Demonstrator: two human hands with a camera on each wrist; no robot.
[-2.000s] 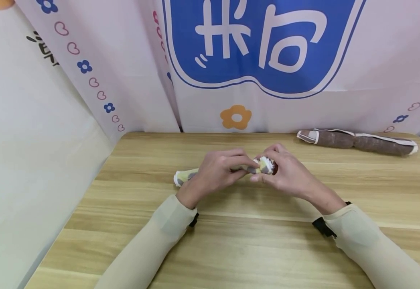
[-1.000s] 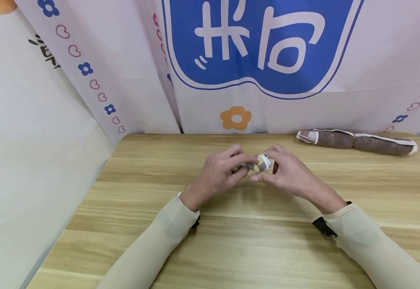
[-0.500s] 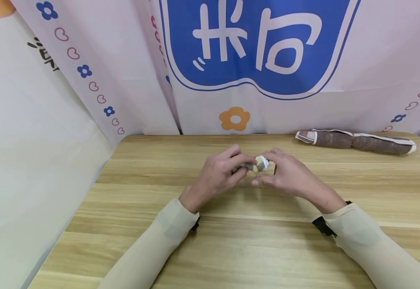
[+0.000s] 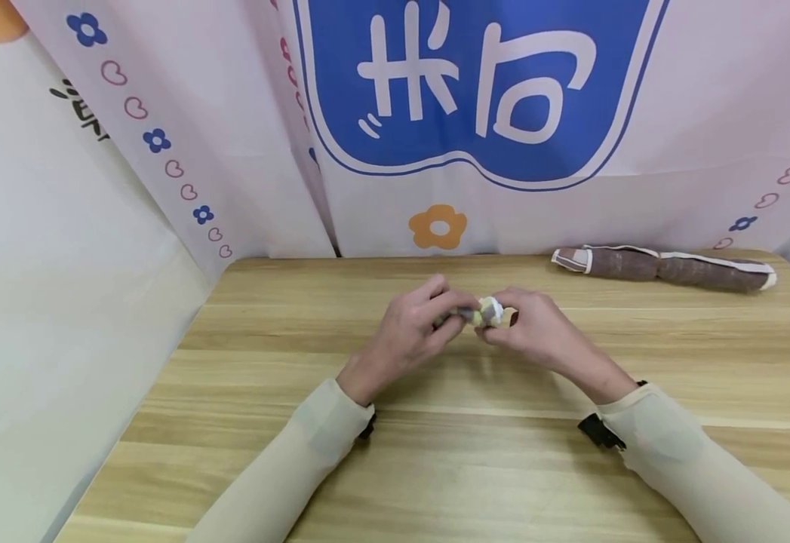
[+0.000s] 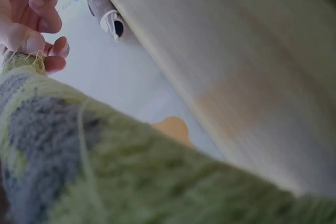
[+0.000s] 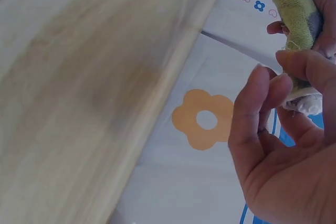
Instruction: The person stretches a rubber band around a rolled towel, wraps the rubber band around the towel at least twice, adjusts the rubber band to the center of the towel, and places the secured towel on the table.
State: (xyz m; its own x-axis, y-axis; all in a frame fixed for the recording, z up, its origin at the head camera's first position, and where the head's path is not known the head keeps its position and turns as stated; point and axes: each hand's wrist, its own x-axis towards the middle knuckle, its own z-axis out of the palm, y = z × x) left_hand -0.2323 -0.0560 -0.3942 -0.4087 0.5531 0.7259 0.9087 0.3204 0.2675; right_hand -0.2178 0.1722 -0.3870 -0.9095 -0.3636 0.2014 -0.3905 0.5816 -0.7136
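A rolled towel (image 4: 491, 311) in yellow-green and grey, with a white end, is held above the table between both hands. My left hand (image 4: 410, 320) grips it along its length, hiding much of the roll. At the white end, my right hand (image 4: 537, 324) has its thumb and fingers curled round the towel. The right wrist view shows the right thumb (image 6: 304, 66) against the roll (image 6: 294, 11), just short of that end. Thin yellowish strands (image 5: 34, 56) show by the right fingers in the left wrist view; whether they are loose threads or a band I cannot tell.
A brown rolled towel (image 4: 666, 267) with white edging, narrowed at its middle, lies along the back right of the wooden table (image 4: 435, 467). Behind the table hangs a white printed cloth (image 4: 381, 204) with a blue sign and an orange flower.
The roll's left end, visible at first, has gone out of sight behind the left hand. The right thumb and fingers spread apart, then closed again near the white end. The head view shifted slightly.
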